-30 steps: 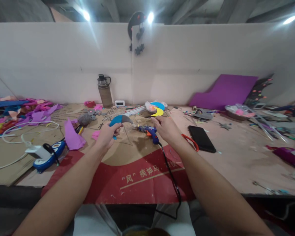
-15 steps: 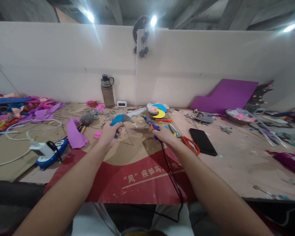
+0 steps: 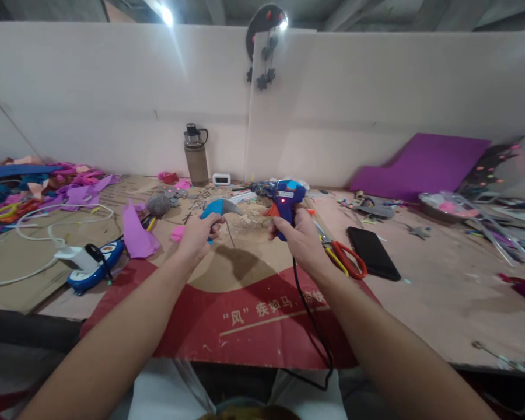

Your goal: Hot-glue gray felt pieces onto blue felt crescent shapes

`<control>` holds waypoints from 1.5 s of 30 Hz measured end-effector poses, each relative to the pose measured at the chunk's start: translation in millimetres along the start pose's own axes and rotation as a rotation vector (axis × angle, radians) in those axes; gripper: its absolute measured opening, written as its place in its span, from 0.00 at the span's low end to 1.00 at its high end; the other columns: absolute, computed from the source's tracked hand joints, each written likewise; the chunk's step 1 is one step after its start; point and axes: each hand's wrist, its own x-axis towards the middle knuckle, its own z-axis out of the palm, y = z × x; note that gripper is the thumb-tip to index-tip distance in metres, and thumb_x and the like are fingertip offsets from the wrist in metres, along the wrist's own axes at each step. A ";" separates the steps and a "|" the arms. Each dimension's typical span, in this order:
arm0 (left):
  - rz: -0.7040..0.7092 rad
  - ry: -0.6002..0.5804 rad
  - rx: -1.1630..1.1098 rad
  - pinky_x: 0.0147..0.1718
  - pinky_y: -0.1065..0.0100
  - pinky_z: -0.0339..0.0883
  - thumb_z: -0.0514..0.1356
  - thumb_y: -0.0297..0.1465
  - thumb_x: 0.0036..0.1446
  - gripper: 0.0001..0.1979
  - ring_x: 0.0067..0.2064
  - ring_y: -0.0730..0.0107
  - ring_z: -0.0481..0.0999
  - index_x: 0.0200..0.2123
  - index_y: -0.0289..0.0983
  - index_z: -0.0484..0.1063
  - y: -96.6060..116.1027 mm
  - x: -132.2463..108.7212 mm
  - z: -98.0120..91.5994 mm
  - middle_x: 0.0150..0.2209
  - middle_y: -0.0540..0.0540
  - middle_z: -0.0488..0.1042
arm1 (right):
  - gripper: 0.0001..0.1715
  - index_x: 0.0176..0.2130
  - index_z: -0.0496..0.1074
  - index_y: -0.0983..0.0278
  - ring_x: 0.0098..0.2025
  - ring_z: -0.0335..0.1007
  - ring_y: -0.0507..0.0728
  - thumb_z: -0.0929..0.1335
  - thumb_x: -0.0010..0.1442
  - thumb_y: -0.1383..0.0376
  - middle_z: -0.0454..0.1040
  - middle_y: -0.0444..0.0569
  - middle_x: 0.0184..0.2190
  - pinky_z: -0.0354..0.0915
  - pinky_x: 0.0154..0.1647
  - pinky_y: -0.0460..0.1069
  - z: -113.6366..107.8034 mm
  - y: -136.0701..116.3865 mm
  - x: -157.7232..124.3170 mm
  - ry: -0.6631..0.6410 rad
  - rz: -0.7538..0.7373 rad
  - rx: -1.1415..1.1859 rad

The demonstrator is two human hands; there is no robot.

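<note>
Closed on a blue-and-grey crescent [image 3: 215, 208], our left hand [image 3: 201, 233] pinches its blue end above the worktop, while our right hand [image 3: 304, 236] grips a blue glue gun [image 3: 287, 201] by the handle beside its orange trigger. We judge the crescent light, pliable and matte like felt, easily creased and best taken by its broad blue part; the gun looks hard, smooth and heavier, safest held behind the nozzle. Below the crescent shows a thin dark strand [image 3: 231, 235]; we cannot tell whether it is attached. Beneath lies flat red-and-brown cardboard [image 3: 192, 332], crossed by a black cord [image 3: 301, 291]. Farther out, we see red-handled scissors [image 3: 353, 252], a glossy black phone [image 3: 373, 252], fuzzy grey yarn [image 3: 158, 204], a translucent bottle [image 3: 196, 163] and a smooth purple sheet [image 3: 424, 166].
</note>
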 end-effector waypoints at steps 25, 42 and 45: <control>0.011 0.050 0.002 0.14 0.76 0.42 0.61 0.25 0.35 0.06 0.17 0.83 0.57 0.23 0.33 0.67 1.4 -3.2 3.4 0.20 0.50 0.69 | 0.20 0.53 0.58 0.66 0.45 0.70 0.63 0.60 0.61 0.63 0.72 0.59 0.44 0.65 0.45 0.56 13.6 -1.1 -15.4 -0.232 -0.146 -0.706; 0.035 0.024 0.027 0.15 0.75 0.42 0.62 0.27 0.37 0.07 0.17 0.83 0.56 0.20 0.34 0.66 0.2 -5.9 5.2 0.21 0.48 0.69 | 0.22 0.54 0.58 0.66 0.44 0.70 0.63 0.59 0.61 0.62 0.73 0.59 0.44 0.65 0.43 0.56 12.9 1.0 -14.6 -0.206 -0.131 -0.721; 0.046 0.024 0.052 0.15 0.76 0.42 0.61 0.27 0.37 0.06 0.17 0.83 0.56 0.20 0.34 0.66 0.4 -7.7 6.2 0.21 0.48 0.70 | 0.24 0.56 0.58 0.68 0.45 0.70 0.63 0.59 0.61 0.62 0.72 0.61 0.45 0.65 0.44 0.56 12.5 1.5 -13.8 -0.202 -0.135 -0.723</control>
